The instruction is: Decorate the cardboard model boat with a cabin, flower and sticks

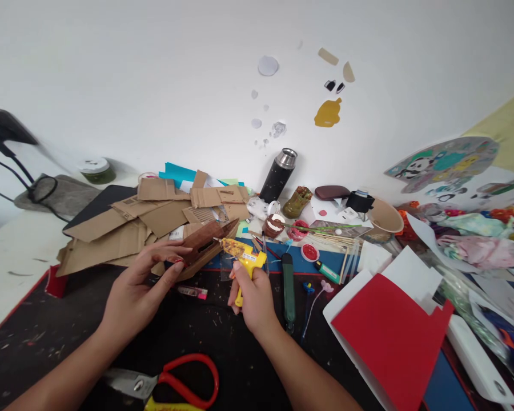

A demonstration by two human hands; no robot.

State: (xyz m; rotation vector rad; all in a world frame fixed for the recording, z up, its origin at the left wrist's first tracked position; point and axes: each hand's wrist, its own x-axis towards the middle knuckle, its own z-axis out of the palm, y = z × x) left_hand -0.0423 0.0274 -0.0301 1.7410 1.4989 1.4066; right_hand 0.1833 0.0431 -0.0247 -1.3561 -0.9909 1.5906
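Observation:
My left hand [139, 282] is closed at the near left end of a long, brown-painted cardboard piece [205, 242], which has a boat-like hollow shape. Thumb and fingers pinch there, and a small red spot shows at the fingertips; what it is I cannot tell. In my right hand [255, 297] is a yellow hot glue gun [251, 260], gripped by the handle. Its nozzle points left and reaches the cardboard piece's edge; whether they touch I cannot tell. Below the hands lie scissors [192, 379] with red and yellow handles.
Flattened cardboard scraps [124, 228] are heaped at the left. Behind stand a black flask [278, 174] and open paint pots [274, 225]. A green utility knife [288, 291] lies right of the glue gun. Red card [389, 337] covers the right side. A cable [17, 168] hangs at far left.

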